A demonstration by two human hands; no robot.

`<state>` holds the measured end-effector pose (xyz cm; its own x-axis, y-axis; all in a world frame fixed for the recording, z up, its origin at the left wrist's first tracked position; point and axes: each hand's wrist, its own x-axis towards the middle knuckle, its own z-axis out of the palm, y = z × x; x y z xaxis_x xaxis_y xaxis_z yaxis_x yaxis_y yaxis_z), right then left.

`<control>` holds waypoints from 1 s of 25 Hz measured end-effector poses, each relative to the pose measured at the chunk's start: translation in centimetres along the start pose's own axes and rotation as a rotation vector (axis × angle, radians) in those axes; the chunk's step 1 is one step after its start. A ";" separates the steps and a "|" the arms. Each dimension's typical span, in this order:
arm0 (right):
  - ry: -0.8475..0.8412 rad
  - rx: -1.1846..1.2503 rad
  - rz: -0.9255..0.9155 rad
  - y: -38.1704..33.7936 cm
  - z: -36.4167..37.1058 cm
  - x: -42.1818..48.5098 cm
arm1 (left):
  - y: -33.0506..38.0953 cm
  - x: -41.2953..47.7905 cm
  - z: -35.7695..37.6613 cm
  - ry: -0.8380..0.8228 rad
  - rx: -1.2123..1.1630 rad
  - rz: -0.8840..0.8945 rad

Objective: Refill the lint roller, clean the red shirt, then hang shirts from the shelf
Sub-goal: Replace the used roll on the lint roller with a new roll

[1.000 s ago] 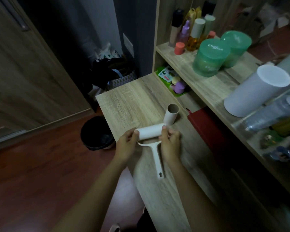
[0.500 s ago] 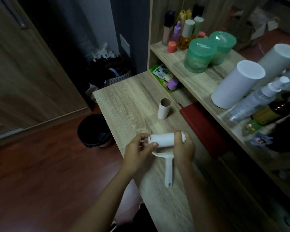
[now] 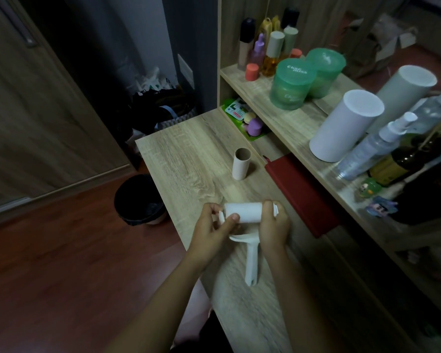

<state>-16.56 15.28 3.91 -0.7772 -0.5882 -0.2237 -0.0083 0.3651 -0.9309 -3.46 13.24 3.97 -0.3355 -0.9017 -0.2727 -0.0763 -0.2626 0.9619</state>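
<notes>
**sockdrawer_99:** ok head view, what's each hand actually doing?

**lintfree_lu:** Both are on the lint roller (image 3: 252, 259). The left hand (image 3: 210, 231) has its fingers (image 3: 232, 217) curled round the left end of the white roll (image 3: 242, 212), thumb pressed on the front of it. The right hand (image 3: 274, 226) has its fingers (image 3: 267, 208) wrapped over the right end, so that end cap only just peeks out. Neither one is open, both are closed tight on the roll.

**sockdrawer_99:** and where's the roller sitting?

**lintfree_lu:** Over the middle of the wooden surface (image 3: 189, 154), roughly halfway between its left edge and the edge that meets the shelf unit. The roll lies sideways and the handle points back toward the near end. Can't tell if the handle touches the wood or hangs just above it.

**sockdrawer_99:** anything else nearby?

**lintfree_lu:** A bare cardboard tube (image 3: 241, 167) stands upright further along, close to the shelf-side edge and well apart from the hands. Just beside it, tucked under the shelf (image 3: 250, 89), is a flat red item (image 3: 301, 194); could be folded cloth, too dim to say. Up on the shelf: two green jars (image 3: 290, 84), a tall white cylinder (image 3: 346, 126) and some bottles. A black bin (image 3: 138, 200) sits on the floor (image 3: 61, 263) by the left edge.
</notes>
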 end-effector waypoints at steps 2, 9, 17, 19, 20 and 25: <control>0.010 0.012 -0.014 0.2 0.1 0.1 | 0.1 0.0 0.4 0.021 -0.110 -0.053; -0.063 0.027 -0.022 0.6 0.6 -0.2 | -0.2 -0.2 0.7 0.088 -0.061 0.019; -0.166 -0.025 -0.040 1.0 0.5 0.2 | -0.5 0.5 0.6 0.119 -0.099 -0.028; -0.260 0.070 0.025 1.0 0.7 0.7 | -0.7 0.7 0.5 0.164 -0.114 -0.018; -0.293 0.122 0.072 1.0 0.7 0.8 | -0.8 0.9 0.5 0.186 -0.131 -0.024; -0.424 0.106 -0.018 1.4 -0.3 0.8 | -1.6 1.5 0.5 0.231 -0.217 -0.103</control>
<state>-17.38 15.50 2.49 -0.4499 -0.8461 -0.2857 0.0622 0.2894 -0.9552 -4.35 12.52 2.08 -0.1123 -0.9142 -0.3893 0.1115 -0.4009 0.9093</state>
